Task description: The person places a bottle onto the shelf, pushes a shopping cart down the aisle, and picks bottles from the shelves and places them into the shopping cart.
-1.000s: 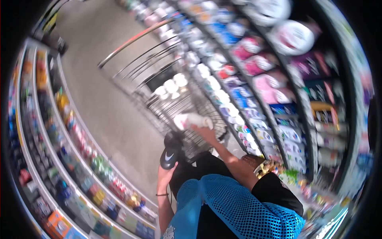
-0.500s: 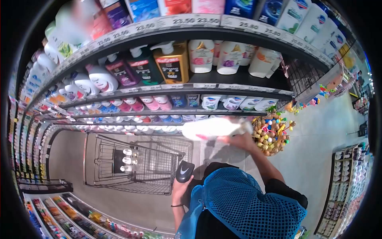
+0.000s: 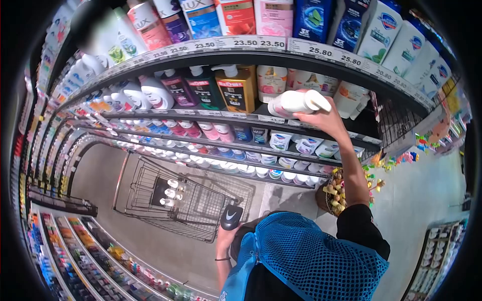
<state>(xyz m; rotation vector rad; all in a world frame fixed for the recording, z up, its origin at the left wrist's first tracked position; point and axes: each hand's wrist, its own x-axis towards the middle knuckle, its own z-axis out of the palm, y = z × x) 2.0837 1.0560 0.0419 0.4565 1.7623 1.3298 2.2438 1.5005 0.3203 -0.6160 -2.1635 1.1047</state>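
Note:
In the head view my right hand (image 3: 324,119) is closed around a white pump bottle (image 3: 291,104). The bottle is tilted nearly sideways, its pump head towards the right, in front of similar white bottles on the middle shelf (image 3: 306,125). My left hand (image 3: 228,236) is low, closed on a black rounded piece (image 3: 231,217) with a white tick mark, at the near corner of the shopping cart (image 3: 165,220). The fingers under that piece are partly hidden. Several white-topped bottles (image 3: 171,193) are in the cart.
Dark and gold pump bottles (image 3: 235,93) stand left of the right hand. Above runs a price-tagged shelf edge (image 3: 246,42). A basket of small toys (image 3: 334,193) stands on the floor at right. Another product shelf (image 3: 85,251) lines the lower left.
My right hand has moved up from above the floor to the middle shelf with the white pump bottle. The left hand stays on the black piece. The view has shifted slightly.

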